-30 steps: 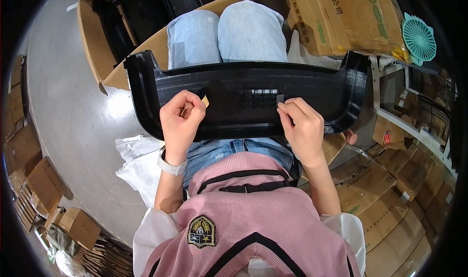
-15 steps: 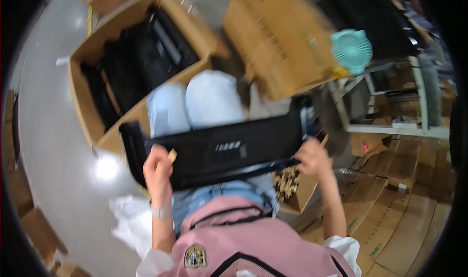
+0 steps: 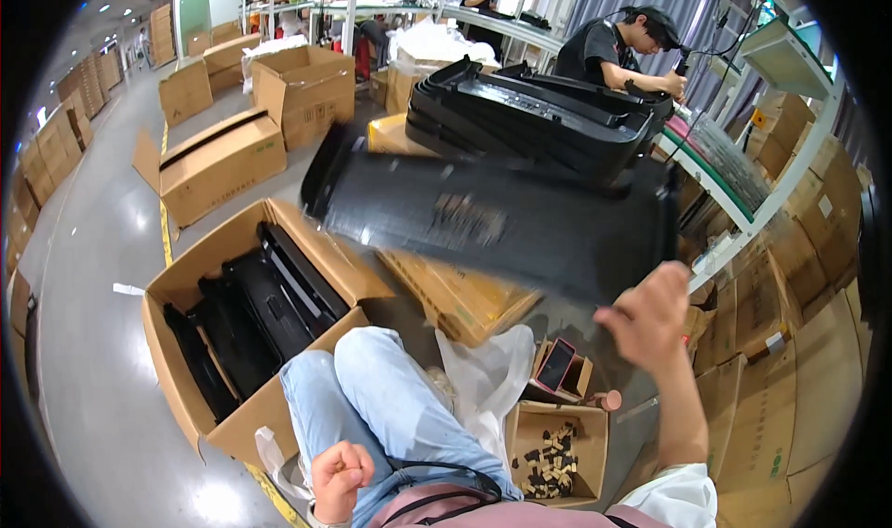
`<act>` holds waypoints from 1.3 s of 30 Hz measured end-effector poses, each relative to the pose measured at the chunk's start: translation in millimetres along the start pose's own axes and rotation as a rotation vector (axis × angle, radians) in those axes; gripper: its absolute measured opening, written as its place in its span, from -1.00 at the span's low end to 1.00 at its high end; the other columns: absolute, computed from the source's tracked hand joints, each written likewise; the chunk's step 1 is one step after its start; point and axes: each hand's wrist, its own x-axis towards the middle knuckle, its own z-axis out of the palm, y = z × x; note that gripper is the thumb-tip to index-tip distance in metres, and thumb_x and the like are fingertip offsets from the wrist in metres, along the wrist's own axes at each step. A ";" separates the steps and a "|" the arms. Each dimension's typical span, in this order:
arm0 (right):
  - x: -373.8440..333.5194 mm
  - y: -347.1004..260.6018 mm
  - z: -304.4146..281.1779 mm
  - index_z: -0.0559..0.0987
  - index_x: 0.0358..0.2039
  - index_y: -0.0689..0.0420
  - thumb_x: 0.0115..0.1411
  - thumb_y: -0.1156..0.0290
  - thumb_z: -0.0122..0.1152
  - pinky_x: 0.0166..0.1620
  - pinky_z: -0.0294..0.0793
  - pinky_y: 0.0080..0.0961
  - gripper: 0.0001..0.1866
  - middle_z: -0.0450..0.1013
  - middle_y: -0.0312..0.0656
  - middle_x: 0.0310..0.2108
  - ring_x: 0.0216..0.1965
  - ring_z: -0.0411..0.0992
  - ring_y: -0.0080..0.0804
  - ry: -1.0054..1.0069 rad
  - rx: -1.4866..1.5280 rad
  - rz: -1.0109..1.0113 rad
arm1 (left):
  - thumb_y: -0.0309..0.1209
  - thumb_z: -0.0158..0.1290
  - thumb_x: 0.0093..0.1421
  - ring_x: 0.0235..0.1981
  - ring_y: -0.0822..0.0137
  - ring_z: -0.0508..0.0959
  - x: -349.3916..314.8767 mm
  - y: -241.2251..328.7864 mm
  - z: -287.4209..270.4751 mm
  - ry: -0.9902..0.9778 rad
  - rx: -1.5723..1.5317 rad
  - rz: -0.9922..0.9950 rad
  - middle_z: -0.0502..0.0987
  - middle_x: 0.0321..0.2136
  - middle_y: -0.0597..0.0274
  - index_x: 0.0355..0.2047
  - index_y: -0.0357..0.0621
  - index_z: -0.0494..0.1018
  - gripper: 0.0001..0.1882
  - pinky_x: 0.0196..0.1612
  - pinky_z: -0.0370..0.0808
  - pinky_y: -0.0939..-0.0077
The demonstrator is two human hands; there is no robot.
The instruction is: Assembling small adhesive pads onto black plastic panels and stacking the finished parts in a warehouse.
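A long black plastic panel [image 3: 409, 198] with raised ends is held up in front of me, tilted and blurred by motion. My right hand [image 3: 653, 314] is closed on its near right corner. My left hand [image 3: 340, 477] is away from the panel, low over my lap, with its fingers curled in. Whatever it may hold is hidden. Beyond the panel rises a stack of similar black panels [image 3: 520, 110]. More black panels [image 3: 246, 319] stand in the open carton [image 3: 177, 379] left of my knees.
A small box [image 3: 601, 454] of little black and tan pieces is by my right leg, near a phone [image 3: 557, 364]. Flattened cartons [image 3: 743, 416] lie at right. Cartons [image 3: 228, 161] stand at far left. A person [image 3: 609, 54] works at the bench [image 3: 734, 189].
The panel has gone from over my lap to farther out and up, in my right hand. My left hand has let go of it and dropped back. The view has tilted up.
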 end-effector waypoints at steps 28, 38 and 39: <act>164.7 286.8 157.9 0.62 -0.36 -0.06 0.01 0.53 0.07 0.04 0.26 -0.23 -0.77 0.43 -0.25 -0.27 -0.05 0.34 -0.33 -0.122 -0.628 0.386 | -0.20 -0.15 0.31 -0.81 0.57 0.06 5.9 -97.2 -41.3 0.302 -0.210 -0.755 0.07 -0.80 0.47 -0.63 -0.07 0.22 -0.62 -0.74 -0.06 0.63; 203.4 66.0 198.4 0.57 -0.44 0.13 -0.05 0.42 0.18 -0.16 0.42 -0.33 -0.88 0.43 -0.16 -0.35 -0.21 0.40 -0.18 -0.110 0.132 -0.099 | 0.00 -0.24 0.32 -0.79 0.58 0.02 20.9 -96.2 -63.1 0.348 -0.177 -0.750 0.06 -0.79 0.51 -0.59 -0.07 0.28 -0.52 -0.71 -0.08 0.66; 200.2 30.7 200.1 0.56 -0.43 0.15 -0.04 0.42 0.17 -0.17 0.42 -0.33 -0.87 0.42 -0.15 -0.34 -0.22 0.40 -0.18 -0.183 0.255 -0.126 | -0.03 -0.25 0.33 -0.79 0.58 0.02 22.9 -90.5 -64.9 0.365 -0.124 -0.720 0.06 -0.79 0.51 -0.57 -0.09 0.30 -0.54 -0.70 -0.07 0.66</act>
